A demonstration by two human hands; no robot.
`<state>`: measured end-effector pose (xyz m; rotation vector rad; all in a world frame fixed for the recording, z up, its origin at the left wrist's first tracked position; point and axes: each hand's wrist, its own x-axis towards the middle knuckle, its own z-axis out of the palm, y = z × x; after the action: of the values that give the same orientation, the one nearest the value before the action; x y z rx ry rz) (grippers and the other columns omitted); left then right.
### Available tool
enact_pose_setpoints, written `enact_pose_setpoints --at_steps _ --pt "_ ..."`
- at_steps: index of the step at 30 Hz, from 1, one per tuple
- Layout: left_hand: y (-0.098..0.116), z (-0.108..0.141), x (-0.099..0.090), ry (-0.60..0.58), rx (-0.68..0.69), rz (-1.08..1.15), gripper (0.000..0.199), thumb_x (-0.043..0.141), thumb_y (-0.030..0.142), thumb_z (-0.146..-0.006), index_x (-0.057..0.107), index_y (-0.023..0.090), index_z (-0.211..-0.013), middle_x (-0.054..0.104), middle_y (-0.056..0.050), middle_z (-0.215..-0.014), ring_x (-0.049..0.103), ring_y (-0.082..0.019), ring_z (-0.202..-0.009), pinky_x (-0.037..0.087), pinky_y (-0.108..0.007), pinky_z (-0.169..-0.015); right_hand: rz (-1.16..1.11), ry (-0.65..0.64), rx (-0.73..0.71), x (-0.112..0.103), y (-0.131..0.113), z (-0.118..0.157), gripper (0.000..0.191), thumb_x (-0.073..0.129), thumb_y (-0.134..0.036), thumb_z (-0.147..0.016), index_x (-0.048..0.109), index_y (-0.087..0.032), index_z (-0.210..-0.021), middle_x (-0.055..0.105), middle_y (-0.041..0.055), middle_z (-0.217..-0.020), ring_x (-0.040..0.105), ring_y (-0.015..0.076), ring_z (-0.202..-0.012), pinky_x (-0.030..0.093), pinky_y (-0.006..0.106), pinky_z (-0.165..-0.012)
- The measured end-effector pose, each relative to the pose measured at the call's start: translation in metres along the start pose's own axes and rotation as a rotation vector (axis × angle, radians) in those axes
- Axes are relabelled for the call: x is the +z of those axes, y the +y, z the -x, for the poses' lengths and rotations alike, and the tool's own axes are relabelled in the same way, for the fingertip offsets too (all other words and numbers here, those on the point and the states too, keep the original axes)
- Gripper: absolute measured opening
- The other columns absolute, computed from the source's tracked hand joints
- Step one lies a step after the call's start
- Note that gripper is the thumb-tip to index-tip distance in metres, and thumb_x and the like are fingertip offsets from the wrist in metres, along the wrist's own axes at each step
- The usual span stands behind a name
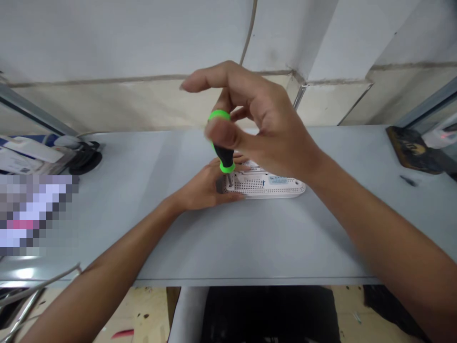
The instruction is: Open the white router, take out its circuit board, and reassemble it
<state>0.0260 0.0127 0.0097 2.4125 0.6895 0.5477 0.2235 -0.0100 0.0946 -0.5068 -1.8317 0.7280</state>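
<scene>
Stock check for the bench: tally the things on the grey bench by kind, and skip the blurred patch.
Green-and-black screwdriver: 1
White vented plastic casing: 1
Small dark item: 1
Dark mat: 1
Round black object: 1
White carton: 1
Total: 6

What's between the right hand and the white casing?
In the head view, a green-and-black screwdriver stands between the right hand and the casing.

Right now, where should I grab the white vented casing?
Take the white vented casing by its long near edge, coming from your side: it lies flat and low, and the green-and-black screwdriver reaches its left end, beside your left hand.
</scene>
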Motion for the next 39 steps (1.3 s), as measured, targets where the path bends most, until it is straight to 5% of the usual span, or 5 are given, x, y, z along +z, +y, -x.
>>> enact_pose_setpoints --at_steps 3,14,27,32,39 --pt "0.000 0.000 -0.001 -0.018 0.025 -0.009 0.059 0.081 0.043 -0.087 0.063 0.028 -0.141 0.052 -0.009 -0.159 0.046 -0.034 -0.150 0.037 -0.057 -0.126 -0.164 -0.146 0.030 -0.008 -0.003 0.000 0.023 0.053 -0.021 -0.106 0.061 -0.015 -0.127 0.059 0.0061 -0.148 0.069 0.0140 -0.118 0.058 0.033 -0.101" --pt "0.000 0.001 -0.002 -0.021 -0.029 -0.001 0.061 0.081 0.046 -0.086 0.061 0.031 -0.143 0.055 -0.008 -0.157 0.053 -0.035 -0.144 0.045 -0.056 -0.121 -0.250 -0.244 0.011 -0.009 0.004 0.001 0.018 0.059 -0.022 -0.103 0.069 -0.018 -0.118 0.071 0.0027 -0.131 0.063 0.0166 -0.127 0.060 0.032 -0.102" --pt "0.005 0.005 0.004 0.072 -0.073 -0.180 0.063 0.080 0.051 -0.085 0.064 0.024 -0.140 0.070 -0.010 -0.134 0.066 -0.035 -0.125 0.057 -0.050 -0.106 0.068 -0.126 -0.040 -0.005 -0.003 0.002 0.024 0.078 -0.037 -0.092 0.064 -0.021 -0.105 0.071 -0.0011 -0.108 0.063 0.0132 -0.097 0.052 0.030 -0.092" --pt "0.001 0.005 0.006 0.077 0.009 -0.225 0.062 0.078 0.051 -0.086 0.063 0.024 -0.140 0.068 -0.011 -0.139 0.062 -0.035 -0.132 0.051 -0.052 -0.114 -0.239 -0.239 -0.027 -0.009 0.000 0.005 0.021 0.058 -0.023 -0.104 0.068 -0.019 -0.122 0.070 0.0036 -0.130 0.061 0.0164 -0.126 0.059 0.029 -0.094" --pt "0.006 0.006 0.007 0.079 -0.032 -0.217 0.060 0.079 0.047 -0.085 0.064 0.024 -0.138 0.071 -0.009 -0.135 0.066 -0.034 -0.127 0.053 -0.051 -0.111 -0.156 -0.238 -0.033 -0.005 -0.006 0.005 0.025 0.056 -0.003 -0.096 0.070 -0.017 -0.111 0.074 0.0018 -0.113 0.070 0.0148 -0.107 0.061 0.032 -0.095"
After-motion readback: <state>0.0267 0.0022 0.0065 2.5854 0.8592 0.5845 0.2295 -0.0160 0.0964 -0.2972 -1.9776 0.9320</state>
